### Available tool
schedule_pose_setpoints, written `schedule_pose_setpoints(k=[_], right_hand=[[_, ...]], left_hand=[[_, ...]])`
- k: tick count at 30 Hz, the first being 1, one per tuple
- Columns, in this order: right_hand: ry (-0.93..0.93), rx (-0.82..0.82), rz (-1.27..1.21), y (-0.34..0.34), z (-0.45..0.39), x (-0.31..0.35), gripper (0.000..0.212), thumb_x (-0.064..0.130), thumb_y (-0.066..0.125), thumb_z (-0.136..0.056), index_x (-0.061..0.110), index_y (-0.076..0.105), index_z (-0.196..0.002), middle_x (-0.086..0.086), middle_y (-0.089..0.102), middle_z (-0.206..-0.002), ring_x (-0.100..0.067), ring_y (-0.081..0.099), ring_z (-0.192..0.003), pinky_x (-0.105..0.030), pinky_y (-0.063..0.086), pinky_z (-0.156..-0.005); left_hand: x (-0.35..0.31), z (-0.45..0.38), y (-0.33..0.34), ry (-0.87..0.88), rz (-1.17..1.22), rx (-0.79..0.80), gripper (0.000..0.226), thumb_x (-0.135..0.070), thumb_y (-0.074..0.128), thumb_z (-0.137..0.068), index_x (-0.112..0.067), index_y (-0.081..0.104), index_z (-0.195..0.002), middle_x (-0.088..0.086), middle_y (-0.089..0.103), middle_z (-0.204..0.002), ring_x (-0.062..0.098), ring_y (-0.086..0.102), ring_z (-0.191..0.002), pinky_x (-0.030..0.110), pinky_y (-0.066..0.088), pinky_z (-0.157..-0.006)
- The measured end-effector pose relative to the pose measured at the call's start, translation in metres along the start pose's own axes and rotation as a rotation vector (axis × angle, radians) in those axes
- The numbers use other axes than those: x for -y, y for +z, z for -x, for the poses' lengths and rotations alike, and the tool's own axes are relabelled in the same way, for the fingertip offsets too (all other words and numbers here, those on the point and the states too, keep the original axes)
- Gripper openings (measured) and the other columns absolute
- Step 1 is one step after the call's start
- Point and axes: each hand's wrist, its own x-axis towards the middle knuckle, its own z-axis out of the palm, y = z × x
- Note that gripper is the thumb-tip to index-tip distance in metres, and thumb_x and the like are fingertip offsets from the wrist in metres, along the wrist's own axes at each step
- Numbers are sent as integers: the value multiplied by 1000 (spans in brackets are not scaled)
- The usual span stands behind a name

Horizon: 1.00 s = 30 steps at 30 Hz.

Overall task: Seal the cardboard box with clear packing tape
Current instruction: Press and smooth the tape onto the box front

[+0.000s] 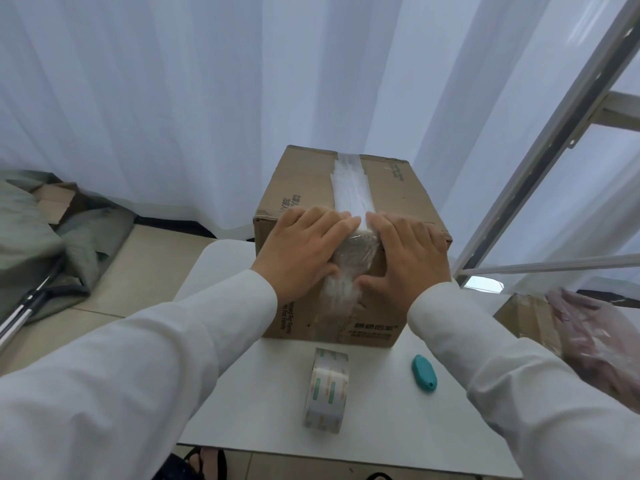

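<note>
A brown cardboard box stands on a small white table, its flaps closed. A strip of clear packing tape runs along the top seam and folds down over the near face. My left hand and my right hand lie flat on the box's near top edge, one on each side of the tape, fingers spread and thumbs pressing the tape on the front face. Neither hand grips anything. The roll of clear tape stands on edge on the table in front of the box.
A teal box cutter lies on the table right of the roll. At the right stand another cardboard box and a pinkish plastic bag. Grey-green cloth lies on the floor at left. White curtains hang behind.
</note>
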Motion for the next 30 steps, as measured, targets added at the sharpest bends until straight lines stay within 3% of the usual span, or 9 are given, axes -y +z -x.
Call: schedule_pose_setpoints(k=[2, 5, 10, 13, 16, 22, 30], right_hand=[[2, -7, -13, -3, -3, 0, 89, 55, 80, -50, 22, 45, -126, -3, 62, -116, -30, 57, -108, -33, 21, -94], [7, 68, -69, -11, -4, 0, 81, 51, 76, -62, 24, 45, -132, -1, 56, -125, -28, 48, -118, -34, 20, -100], [8, 71, -105, -17, -6, -6, 69, 46, 76, -65, 24, 54, -127, -1, 62, -114, -30, 53, -111, -34, 24, -94], [28, 73, -108, -19, -7, -3, 66, 47, 75, -67, 26, 55, -126, 1, 62, -112, -29, 53, -110, -29, 19, -91], [45, 146, -128, -27, -10, -2, 64, 51, 67, -74, 31, 47, -132, 4, 54, -119, -22, 43, -117, -30, 21, -97], [82, 152, -173, -33, -15, 1, 59, 55, 56, -80, 29, 49, -133, 3, 56, -114, -22, 43, -112, -33, 28, -97], [74, 201, -150, -37, -17, 3, 66, 59, 54, -79, 28, 43, -136, 4, 50, -123, -19, 39, -117, -32, 27, -100]], left_hand=[[2, -1, 0, 0, 39, -5, 78, -33, 84, -56, -18, 44, -122, 1, 64, -113, 17, 40, -106, 34, 26, -86], [4, -1, 0, 1, 77, 2, 70, -30, 80, -62, -18, 47, -122, 1, 64, -115, 17, 40, -106, 34, 27, -87], [6, -2, -5, -9, 105, 31, 48, -37, 48, -77, -19, 48, -121, -1, 65, -115, 16, 44, -105, 32, 28, -85], [1, -3, -5, -41, 99, 17, 48, -27, 66, -71, -22, 47, -115, -2, 66, -108, 19, 54, -101, 31, 27, -83], [-1, -4, -9, -62, 119, 35, 51, -22, 72, -68, -22, 50, -114, -2, 67, -107, 25, 61, -98, 32, 26, -83], [1, -5, -18, -115, 193, 92, 34, -31, 49, -83, -21, 61, -113, -5, 66, -108, 23, 60, -99, 28, 25, -83], [-3, -9, -21, -236, 287, 136, 33, -27, 60, -87, -26, 59, -120, -10, 61, -114, 17, 49, -111, 24, 19, -86]])
